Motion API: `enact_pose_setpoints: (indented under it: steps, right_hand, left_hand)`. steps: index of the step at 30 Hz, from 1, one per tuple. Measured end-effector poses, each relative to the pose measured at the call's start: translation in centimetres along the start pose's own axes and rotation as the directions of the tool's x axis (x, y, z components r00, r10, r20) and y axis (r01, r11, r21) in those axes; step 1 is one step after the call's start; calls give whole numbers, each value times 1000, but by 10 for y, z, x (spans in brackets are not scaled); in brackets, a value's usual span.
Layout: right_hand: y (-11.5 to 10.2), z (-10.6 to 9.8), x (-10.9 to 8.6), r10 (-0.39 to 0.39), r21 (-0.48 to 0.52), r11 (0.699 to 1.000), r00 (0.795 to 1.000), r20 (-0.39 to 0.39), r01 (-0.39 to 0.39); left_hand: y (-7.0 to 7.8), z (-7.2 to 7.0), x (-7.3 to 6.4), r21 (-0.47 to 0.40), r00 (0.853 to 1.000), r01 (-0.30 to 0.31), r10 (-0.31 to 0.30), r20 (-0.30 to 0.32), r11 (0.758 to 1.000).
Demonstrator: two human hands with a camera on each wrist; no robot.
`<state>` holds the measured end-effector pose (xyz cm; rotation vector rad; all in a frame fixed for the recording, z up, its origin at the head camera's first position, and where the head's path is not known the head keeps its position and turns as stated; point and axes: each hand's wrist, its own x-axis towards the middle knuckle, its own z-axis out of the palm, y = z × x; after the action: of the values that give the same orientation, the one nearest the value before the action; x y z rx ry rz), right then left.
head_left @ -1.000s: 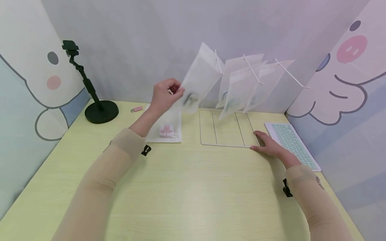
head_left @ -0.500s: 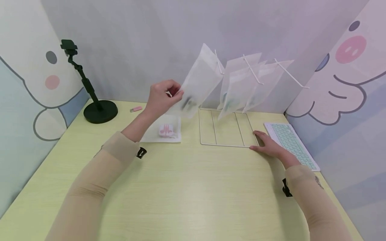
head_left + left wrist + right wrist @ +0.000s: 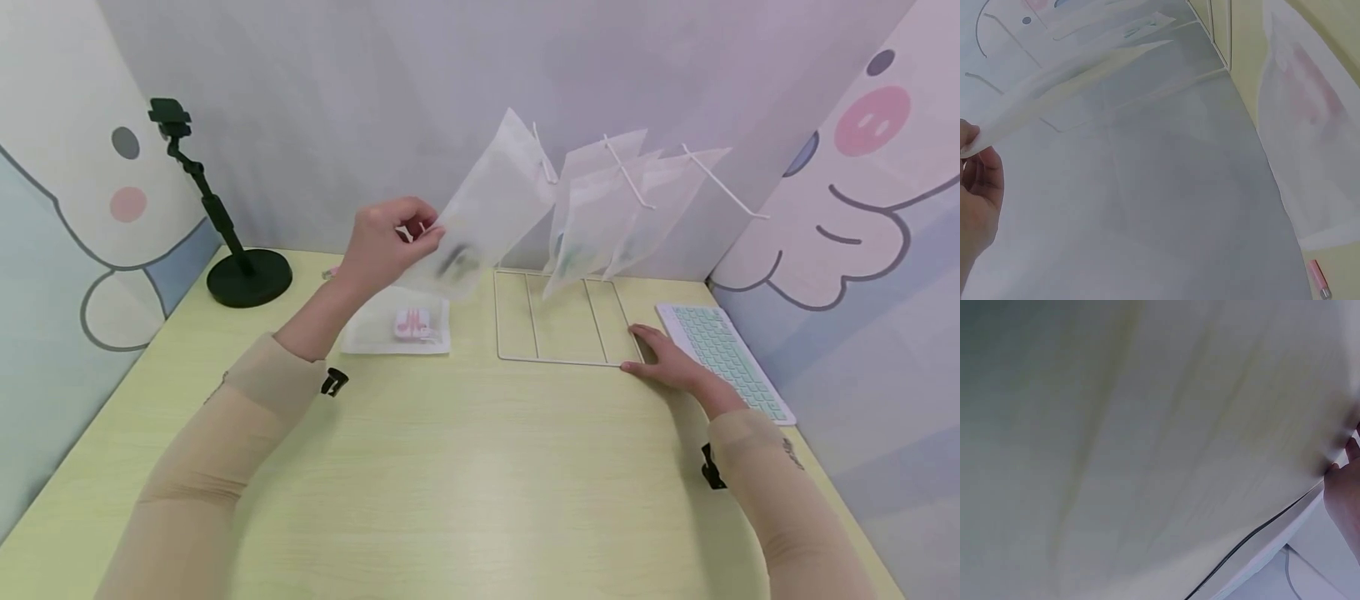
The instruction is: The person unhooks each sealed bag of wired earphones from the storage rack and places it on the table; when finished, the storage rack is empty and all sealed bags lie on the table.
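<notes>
My left hand [image 3: 390,242] pinches the left edge of a translucent white bag [image 3: 502,183] between thumb and fingers. A dark item [image 3: 456,262] shows through its lower part. This bag's upper right corner is at the left hook of a white wire rack [image 3: 555,362]. Several similar bags [image 3: 592,217] hang from the other hooks. In the left wrist view the pinched bag [image 3: 1072,84] stretches away from the fingertips. My right hand [image 3: 667,362] rests at the front right corner of the rack's base, thumb and fingers spread along it.
Another bag [image 3: 367,333] with a pink and white item [image 3: 412,324] inside lies on the table left of the rack. A pink USB stick [image 3: 1318,278] lies near the wall. A black stand [image 3: 250,278] is at the back left, a mint-and-white keyboard [image 3: 723,358] at the right.
My left hand has moved left and slightly toward me, drawing the pinched bag's edge with it. More of the bag on the table is covered by the arm's new position differently; my right hand stays put.
</notes>
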<state>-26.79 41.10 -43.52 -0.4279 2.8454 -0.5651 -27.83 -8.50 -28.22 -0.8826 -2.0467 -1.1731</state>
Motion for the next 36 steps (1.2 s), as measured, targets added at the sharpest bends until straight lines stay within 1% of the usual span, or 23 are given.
enact_pose_setpoints:
  steps: [5, 8, 12, 14, 19, 23, 26, 36]
  right_hand:
    - [-1, 1, 0, -6, -5, 1000, 1000, -13, 6]
    - [-1, 1, -1, -3, -8, 1000, 1000, -15, 3]
    - [0, 2, 1, -10, -11, 1000, 1000, -18, 10]
    - [1, 1, 1, -13, -12, 1000, 1000, -20, 13]
    - [2, 2, 1, -7, -15, 1000, 1000, -19, 7]
    - [1, 2, 1, -5, -21, 1000, 1000, -16, 5]
    - [0, 2, 1, -5, -26, 1000, 1000, -16, 5]
    - [0, 2, 1, -4, -28, 1000, 1000, -22, 3]
  left_hand:
    - [7, -10, 0, 31, 998, 32, -33, 45, 999]
    - [9, -16, 1, 54, 997, 33, -37, 72, 998]
    - [13, -26, 2, 62, 995, 16, -21, 95, 998]
    - [15, -30, 3, 67, 994, 20, -28, 109, 998]
    - [22, -40, 4, 96, 988, 54, -68, 139, 994]
    - [29, -47, 4, 110, 984, 64, -81, 157, 992]
    - [35, -51, 5, 113, 982, 61, -80, 172, 992]
    - [47, -57, 2, 96, 974, 111, -128, 185, 989]
